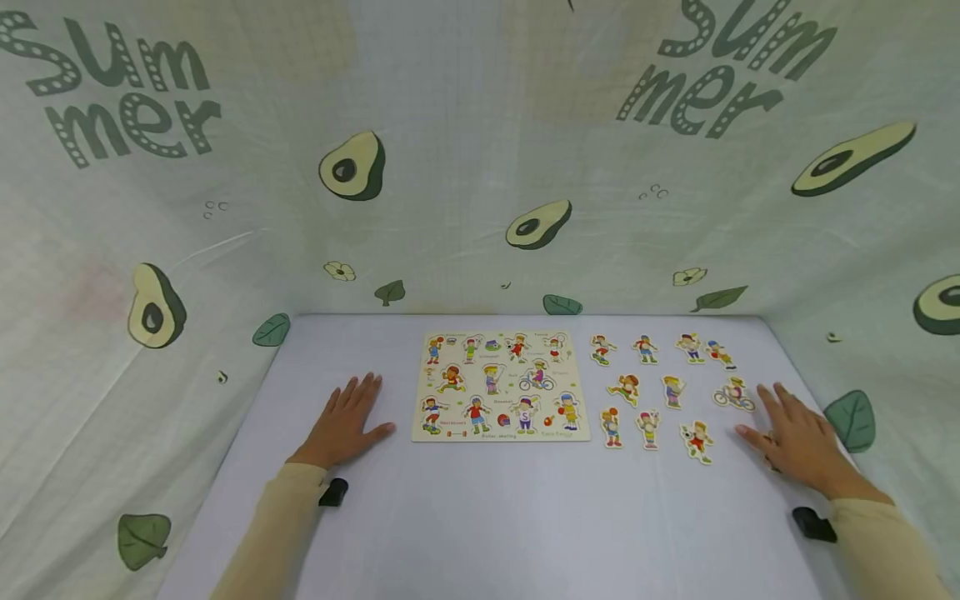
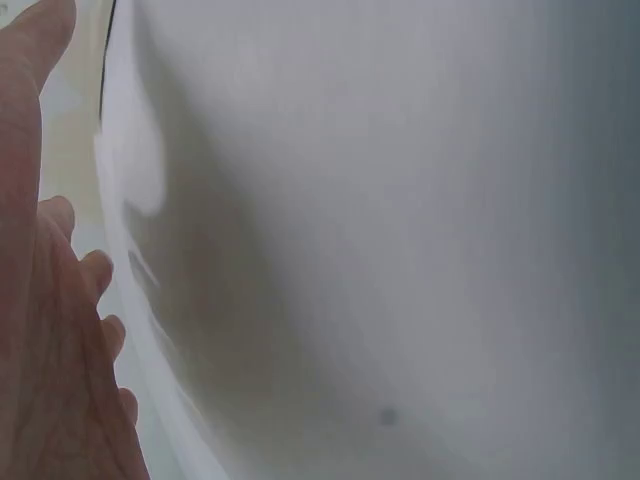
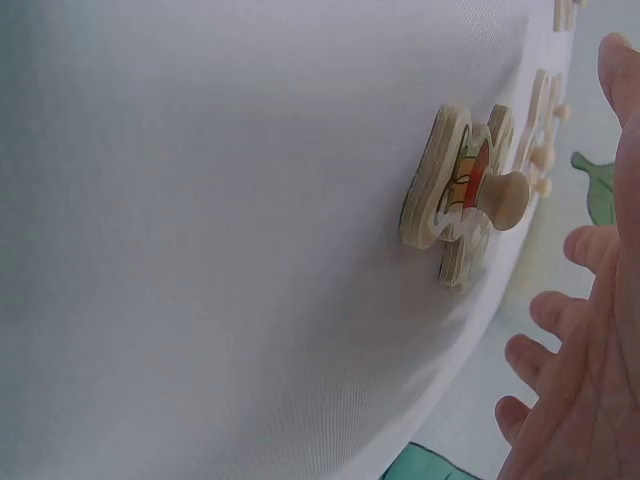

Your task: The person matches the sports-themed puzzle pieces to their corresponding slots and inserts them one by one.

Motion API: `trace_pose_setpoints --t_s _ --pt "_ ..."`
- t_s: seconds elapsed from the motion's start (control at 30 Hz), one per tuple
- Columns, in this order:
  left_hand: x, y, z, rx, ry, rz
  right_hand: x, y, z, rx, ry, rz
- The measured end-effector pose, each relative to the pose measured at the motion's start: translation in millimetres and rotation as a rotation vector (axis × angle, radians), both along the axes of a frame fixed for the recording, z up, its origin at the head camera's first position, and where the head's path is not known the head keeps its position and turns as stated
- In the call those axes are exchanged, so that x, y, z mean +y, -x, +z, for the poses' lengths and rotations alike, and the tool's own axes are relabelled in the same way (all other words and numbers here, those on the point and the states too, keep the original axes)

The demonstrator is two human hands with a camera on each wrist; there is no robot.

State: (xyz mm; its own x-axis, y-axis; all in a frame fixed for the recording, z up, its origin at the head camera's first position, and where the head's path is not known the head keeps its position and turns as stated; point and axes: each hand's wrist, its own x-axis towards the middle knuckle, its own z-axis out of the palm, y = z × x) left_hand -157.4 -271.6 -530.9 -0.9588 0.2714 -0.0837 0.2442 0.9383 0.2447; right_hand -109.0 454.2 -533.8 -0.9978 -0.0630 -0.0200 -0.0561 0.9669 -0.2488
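Observation:
A flat puzzle board [image 1: 480,408] printed with sports figures lies at the middle of the table. Several loose wooden figure pieces are spread to its right, among them a cyclist piece [image 1: 735,394] and a soccer player piece [image 1: 697,442]. Left of the board, my left hand [image 1: 341,425] has its fingers spread and holds nothing. My right hand [image 1: 798,442] is also spread and bare, just right of the cyclist piece. A wooden knob [image 3: 503,200] stands up from a nearby puzzle piece [image 3: 437,180] in the right wrist view, beside the right palm.
The table [image 1: 525,525] is covered in white cloth. Behind it and along both sides hangs a pale curtain [image 1: 450,100] printed with avocados, leaves and lettering. A small black device [image 1: 333,492] sits at the left wrist, and another black device [image 1: 813,525] at the right.

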Motion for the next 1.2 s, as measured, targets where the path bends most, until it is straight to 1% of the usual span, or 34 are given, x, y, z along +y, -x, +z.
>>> trace_pose_setpoints --t_s 0.1,0.23,0.43,0.7,0.77,0.87,1.0,1.1,1.2 --pt "9.2 -1.2 3.8 -0.006 -0.011 -0.02 -0.4 -1.4 -2.0 0.004 0.003 0.002" --pt "19.2 -1.3 6.1 -0.021 -0.024 -0.05 -1.7 -3.4 -4.2 0.008 0.014 0.004" --pt "29.5 1.5 2.9 -0.052 -0.009 -0.084 -4.3 -5.9 -7.5 0.023 0.008 0.015" --pt "35.9 2.2 -4.9 -0.069 0.031 -0.103 -9.8 -8.8 -4.0 0.051 -0.017 0.039" --pt "36.5 1.3 -4.3 -0.071 0.032 -0.102 -11.1 -8.5 -1.5 0.056 -0.028 0.048" --pt "36.9 0.3 -3.0 -0.06 0.035 -0.108 -13.0 -8.5 2.1 0.04 -0.042 0.048" --pt "38.8 -0.3 -1.8 -0.053 0.038 -0.118 -15.7 -10.6 5.7 0.058 -0.062 0.061" --pt "40.4 0.1 -2.3 -0.047 0.032 -0.127 -17.3 -13.4 6.9 0.091 -0.071 0.07" --pt "40.8 0.7 -3.6 -0.042 0.03 -0.135 -18.6 -16.0 7.3 0.089 -0.07 0.062"
